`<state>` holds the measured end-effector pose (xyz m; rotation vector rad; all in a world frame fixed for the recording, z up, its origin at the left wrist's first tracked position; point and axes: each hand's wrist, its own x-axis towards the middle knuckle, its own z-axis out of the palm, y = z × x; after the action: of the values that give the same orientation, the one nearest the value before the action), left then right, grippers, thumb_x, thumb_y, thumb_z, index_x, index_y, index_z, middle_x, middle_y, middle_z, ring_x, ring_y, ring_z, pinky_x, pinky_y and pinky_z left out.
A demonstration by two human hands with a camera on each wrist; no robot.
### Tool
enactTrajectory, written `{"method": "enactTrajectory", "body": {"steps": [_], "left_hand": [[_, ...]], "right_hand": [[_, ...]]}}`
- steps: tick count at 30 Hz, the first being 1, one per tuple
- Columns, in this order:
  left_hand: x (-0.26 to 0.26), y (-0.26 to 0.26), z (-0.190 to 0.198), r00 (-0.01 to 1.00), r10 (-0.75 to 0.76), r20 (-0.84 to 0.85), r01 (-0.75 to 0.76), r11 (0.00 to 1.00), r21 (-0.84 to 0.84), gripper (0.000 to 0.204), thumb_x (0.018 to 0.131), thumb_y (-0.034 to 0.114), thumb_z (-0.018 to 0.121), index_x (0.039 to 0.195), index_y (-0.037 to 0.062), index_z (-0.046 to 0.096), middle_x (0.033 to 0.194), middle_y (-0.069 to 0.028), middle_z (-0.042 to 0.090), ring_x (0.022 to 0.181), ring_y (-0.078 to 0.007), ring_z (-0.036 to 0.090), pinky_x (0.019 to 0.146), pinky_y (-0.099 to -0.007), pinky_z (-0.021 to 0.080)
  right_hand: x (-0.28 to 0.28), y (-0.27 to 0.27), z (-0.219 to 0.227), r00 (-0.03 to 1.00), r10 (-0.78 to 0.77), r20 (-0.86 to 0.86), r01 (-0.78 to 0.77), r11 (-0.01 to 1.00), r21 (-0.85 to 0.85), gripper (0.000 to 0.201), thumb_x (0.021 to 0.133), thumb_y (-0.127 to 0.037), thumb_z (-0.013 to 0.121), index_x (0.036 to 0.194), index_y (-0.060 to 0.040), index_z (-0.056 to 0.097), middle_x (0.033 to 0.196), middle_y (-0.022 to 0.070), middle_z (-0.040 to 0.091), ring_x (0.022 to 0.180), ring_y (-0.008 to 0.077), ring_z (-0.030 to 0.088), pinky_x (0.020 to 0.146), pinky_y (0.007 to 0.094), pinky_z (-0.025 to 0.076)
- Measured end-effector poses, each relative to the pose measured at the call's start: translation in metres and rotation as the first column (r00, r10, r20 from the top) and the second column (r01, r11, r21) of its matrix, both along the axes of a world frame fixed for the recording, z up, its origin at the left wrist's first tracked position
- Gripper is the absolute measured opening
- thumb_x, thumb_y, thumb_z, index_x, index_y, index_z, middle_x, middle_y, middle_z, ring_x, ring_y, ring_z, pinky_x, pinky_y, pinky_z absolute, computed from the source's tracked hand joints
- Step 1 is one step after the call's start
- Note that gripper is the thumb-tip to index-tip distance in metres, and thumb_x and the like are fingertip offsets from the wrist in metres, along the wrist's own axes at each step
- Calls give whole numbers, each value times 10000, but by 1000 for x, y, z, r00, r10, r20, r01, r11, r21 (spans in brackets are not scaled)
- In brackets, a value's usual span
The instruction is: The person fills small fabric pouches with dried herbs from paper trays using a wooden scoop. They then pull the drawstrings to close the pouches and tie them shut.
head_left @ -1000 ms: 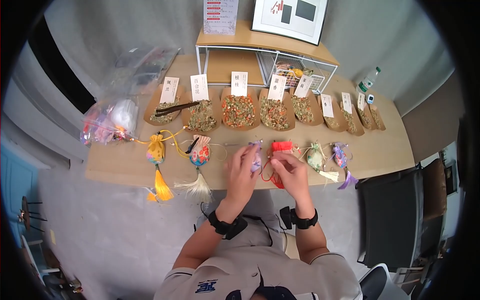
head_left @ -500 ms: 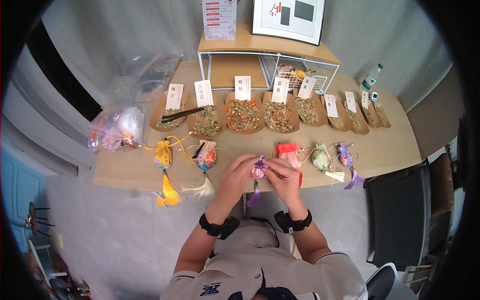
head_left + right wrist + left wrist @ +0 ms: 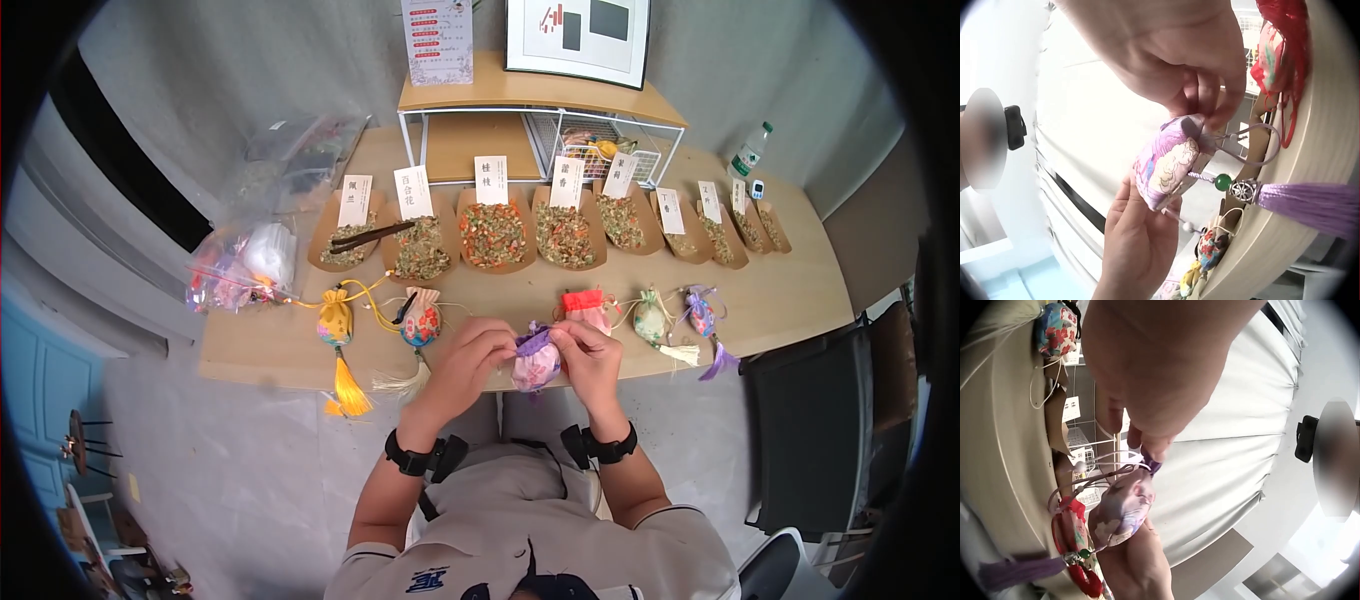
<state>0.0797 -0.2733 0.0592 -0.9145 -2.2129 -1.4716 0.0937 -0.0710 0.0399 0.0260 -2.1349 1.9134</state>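
Note:
Over the table's front edge, both hands hold a small pink and purple drawstring sachet by its gathered purple mouth. My left hand pinches one side of the mouth, and my right hand pinches the other. In the right wrist view, a purple tassel hangs from the sachet below a green bead. Pale drawstrings with small beads loop out beside it. Just beyond the right hand lies a red-topped sachet, partly hidden by that hand. A floral sachet lies left of the left hand.
A yellow sachet lies at left, a green one and a purple-blue one at right. Behind stand several labelled paper trays of dried herbs, with dark tongs across two. Plastic bags sit at left, a bottle at back right.
The hands have picked up the purple sachet from beside the red one, brought it to the front edge, and spread its mouth wider apart. The head view has shifted slightly.

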Motion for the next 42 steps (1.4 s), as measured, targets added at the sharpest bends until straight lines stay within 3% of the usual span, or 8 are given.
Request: {"method": "enactTrajectory", "body": {"steps": [7, 11, 16, 19, 23, 29, 36, 42], "left_hand": [[11, 4, -12, 916, -274, 291, 212, 950, 227, 115, 922, 10, 625, 1037, 13, 627, 1098, -120, 634, 978, -255, 622, 836, -329, 503], [12, 0, -2, 949, -242, 202, 238, 970, 45, 126, 930, 34, 622, 1054, 20, 624, 1067, -104, 620, 952, -273, 617, 838, -349, 496], [6, -7, 10, 960, -145, 240, 176, 978, -112, 143, 919, 40, 652, 1058, 13, 627, 1101, -106, 613, 1004, -242, 619, 853, -344, 493], [8, -8, 10, 915, -190, 357, 212, 977, -24, 144, 904, 41, 672, 1042, 19, 639, 1122, -103, 605, 1017, -226, 621, 864, -336, 497], [1, -8, -5, 953, -214, 214, 194, 975, 112, 112, 891, 33, 685, 997, 20, 652, 1177, -107, 605, 1016, -220, 624, 872, -324, 501], [0, -10, 3, 974, -217, 64, 212, 975, 66, 115, 859, 13, 690, 970, 29, 665, 1110, -99, 654, 981, -263, 633, 852, -347, 499], [2, -18, 7, 978, -210, 4, 209, 974, -85, 156, 823, 6, 687, 972, 46, 662, 1055, -92, 634, 928, -298, 608, 803, -382, 481], [1, -20, 16, 972, -229, -56, 216, 960, -181, 201, 802, 25, 685, 993, 69, 640, 1060, -81, 607, 947, -310, 592, 785, -394, 484]], "right_hand": [[1, -2, 2, 978, 37, -204, -8, 990, 143, 71, 890, -21, 714, 935, 34, 714, 896, 33, 660, 788, 101, 623, 715, 236, 503], [9, -3, 13, 952, 47, -302, 31, 968, 249, 60, 872, 29, 705, 913, 73, 703, 1069, 95, 654, 839, 186, 679, 780, 267, 520], [14, -5, 0, 925, 29, -379, 3, 996, 84, 50, 882, 75, 663, 916, 94, 694, 1182, 136, 593, 904, 227, 720, 790, 303, 578], [17, -8, 1, 940, -23, -340, 37, 999, 34, 64, 881, 89, 654, 927, 96, 696, 1199, 145, 583, 947, 235, 717, 802, 305, 580], [18, -24, 14, 954, -45, -296, -21, 976, -216, 122, 862, 96, 667, 973, 84, 714, 1242, 155, 569, 986, 218, 695, 808, 302, 568], [8, 5, 7, 833, 303, -462, -92, 900, 426, 255, 803, 72, 731, 1052, 20, 746, 1317, 163, 564, 949, 207, 666, 803, 316, 546], [14, 18, 19, 780, 326, -534, -76, 897, 436, 105, 783, 47, 730, 886, 28, 736, 1146, 135, 680, 937, 278, 659, 820, 349, 527], [19, 21, 43, 746, 591, -307, -468, 793, 390, 392, 846, -19, 734, 1186, -22, 540, 1226, 167, 650, 902, 272, 657, 793, 344, 521]]}}
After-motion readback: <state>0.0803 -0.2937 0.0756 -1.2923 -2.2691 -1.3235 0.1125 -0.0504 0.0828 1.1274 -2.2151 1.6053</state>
